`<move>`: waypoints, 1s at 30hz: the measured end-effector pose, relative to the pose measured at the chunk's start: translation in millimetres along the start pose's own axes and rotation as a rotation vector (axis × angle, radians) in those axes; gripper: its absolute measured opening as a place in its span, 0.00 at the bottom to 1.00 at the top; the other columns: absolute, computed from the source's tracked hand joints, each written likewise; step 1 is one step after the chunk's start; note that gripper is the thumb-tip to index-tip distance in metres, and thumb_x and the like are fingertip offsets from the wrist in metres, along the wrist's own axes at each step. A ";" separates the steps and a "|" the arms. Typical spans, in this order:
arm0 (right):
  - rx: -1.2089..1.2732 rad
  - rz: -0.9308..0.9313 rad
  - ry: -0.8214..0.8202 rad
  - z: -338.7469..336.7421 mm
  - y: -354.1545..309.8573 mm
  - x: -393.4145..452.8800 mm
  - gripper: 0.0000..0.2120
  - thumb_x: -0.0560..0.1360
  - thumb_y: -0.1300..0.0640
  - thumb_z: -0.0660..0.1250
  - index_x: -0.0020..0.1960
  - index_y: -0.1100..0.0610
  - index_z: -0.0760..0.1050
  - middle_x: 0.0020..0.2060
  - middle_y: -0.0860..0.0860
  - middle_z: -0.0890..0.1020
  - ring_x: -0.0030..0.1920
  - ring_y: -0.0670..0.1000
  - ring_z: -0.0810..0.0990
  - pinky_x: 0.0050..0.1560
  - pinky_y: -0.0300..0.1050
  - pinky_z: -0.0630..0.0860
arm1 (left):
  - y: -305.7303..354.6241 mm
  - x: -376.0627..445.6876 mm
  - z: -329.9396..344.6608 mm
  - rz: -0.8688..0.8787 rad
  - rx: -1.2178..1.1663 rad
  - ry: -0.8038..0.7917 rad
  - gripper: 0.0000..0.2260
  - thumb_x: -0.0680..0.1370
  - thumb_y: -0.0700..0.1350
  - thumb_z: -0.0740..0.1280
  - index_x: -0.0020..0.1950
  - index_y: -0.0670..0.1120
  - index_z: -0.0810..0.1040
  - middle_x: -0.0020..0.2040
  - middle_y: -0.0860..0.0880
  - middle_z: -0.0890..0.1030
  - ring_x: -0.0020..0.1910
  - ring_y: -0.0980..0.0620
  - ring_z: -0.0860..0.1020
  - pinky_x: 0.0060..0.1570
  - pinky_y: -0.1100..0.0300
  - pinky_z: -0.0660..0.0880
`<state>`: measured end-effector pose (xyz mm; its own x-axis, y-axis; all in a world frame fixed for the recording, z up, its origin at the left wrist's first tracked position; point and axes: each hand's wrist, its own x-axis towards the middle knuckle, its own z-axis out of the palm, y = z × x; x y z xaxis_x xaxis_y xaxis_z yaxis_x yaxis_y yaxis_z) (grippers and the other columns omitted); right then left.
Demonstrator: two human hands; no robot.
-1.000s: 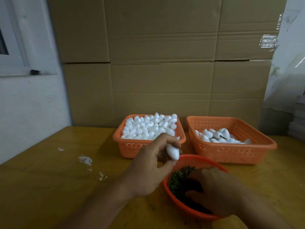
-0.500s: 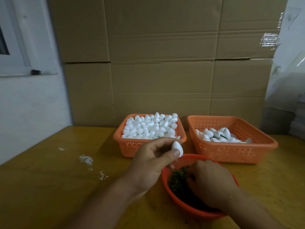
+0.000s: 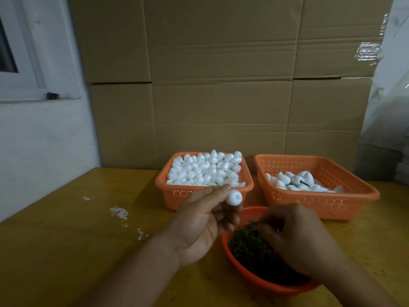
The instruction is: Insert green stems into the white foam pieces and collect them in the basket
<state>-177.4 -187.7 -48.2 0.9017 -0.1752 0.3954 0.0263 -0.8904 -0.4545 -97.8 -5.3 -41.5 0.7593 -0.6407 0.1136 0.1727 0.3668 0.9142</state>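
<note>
Since the earlier frame, we are turning the white foam piece (image 3: 235,197) so its hollowed end is facing us, our left hand (image 3: 200,227) pinching it between thumb and fingertips above the round orange bowl (image 3: 261,282). Our right hand (image 3: 296,238) is reaching into the bowl's green stems (image 3: 250,247), fingers curled; whether that grip is holding a stem, we cannot tell. Two orange baskets are sitting behind on the tabletop (image 3: 77,229): the full basket (image 3: 174,196) of foam pieces and, right of it, the collecting basket (image 3: 332,204).
</note>
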 end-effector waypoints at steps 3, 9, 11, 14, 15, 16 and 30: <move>0.274 0.028 0.076 -4.7 -4.1 -5.4 0.07 0.71 0.57 0.75 0.37 0.47 0.84 0.31 0.40 0.84 0.32 0.40 0.81 0.34 0.35 0.77 | 0.8 0.0 0.3 -0.022 -0.009 0.000 0.08 0.74 0.51 0.70 0.43 0.47 0.85 0.40 0.43 0.82 0.34 0.51 0.79 0.33 0.61 0.75; 0.660 -0.028 0.210 -8.5 -15.3 -10.0 0.10 0.69 0.64 0.77 0.37 0.49 0.84 0.32 0.51 0.85 0.31 0.51 0.82 0.32 0.37 0.76 | 1.0 0.2 -1.0 -0.039 -0.015 -0.002 0.09 0.74 0.51 0.70 0.44 0.45 0.84 0.41 0.42 0.83 0.34 0.52 0.80 0.31 0.62 0.75; 0.694 -0.072 0.248 -8.7 -20.8 -12.6 0.10 0.70 0.64 0.76 0.38 0.48 0.85 0.31 0.51 0.85 0.31 0.52 0.82 0.31 0.39 0.76 | 0.6 -0.1 -1.1 -0.039 -0.006 -0.005 0.10 0.74 0.51 0.70 0.45 0.45 0.83 0.41 0.42 0.83 0.34 0.51 0.80 0.31 0.63 0.75; 0.695 -0.109 0.279 -8.1 -27.2 -14.9 0.12 0.70 0.63 0.76 0.39 0.45 0.86 0.31 0.48 0.85 0.30 0.50 0.82 0.30 0.36 0.76 | 0.6 -0.6 -0.5 -0.042 0.014 -0.009 0.10 0.74 0.52 0.70 0.44 0.45 0.83 0.40 0.43 0.83 0.33 0.52 0.79 0.29 0.63 0.74; 0.689 -0.112 0.284 -7.6 -28.2 -15.1 0.12 0.70 0.63 0.76 0.39 0.45 0.86 0.31 0.48 0.85 0.30 0.50 0.82 0.30 0.36 0.75 | 0.5 -0.7 -0.3 -0.045 0.019 -0.007 0.11 0.74 0.52 0.70 0.44 0.45 0.83 0.39 0.43 0.83 0.32 0.52 0.79 0.29 0.63 0.74; 0.678 -0.115 0.287 -7.0 -28.5 -15.2 0.11 0.70 0.63 0.76 0.39 0.46 0.86 0.31 0.48 0.85 0.30 0.49 0.82 0.30 0.36 0.75 | 0.5 -0.9 -0.1 -0.049 0.022 -0.006 0.11 0.73 0.52 0.70 0.44 0.45 0.83 0.39 0.43 0.83 0.32 0.52 0.79 0.28 0.64 0.74; 0.369 -0.221 0.417 -4.8 -27.7 -16.9 0.07 0.67 0.61 0.76 0.40 0.50 0.85 0.31 0.43 0.82 0.32 0.46 0.80 0.32 0.32 0.73 | -1.9 -2.6 1.9 -0.034 0.118 -0.010 0.09 0.74 0.54 0.70 0.41 0.50 0.83 0.35 0.45 0.81 0.29 0.53 0.77 0.26 0.64 0.71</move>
<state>-195.4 -162.1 -38.5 0.6143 -0.2185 0.7582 0.4095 -0.7331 -0.5431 -101.3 -5.6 -42.8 0.7481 -0.6582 0.0846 0.1233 0.2632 0.9568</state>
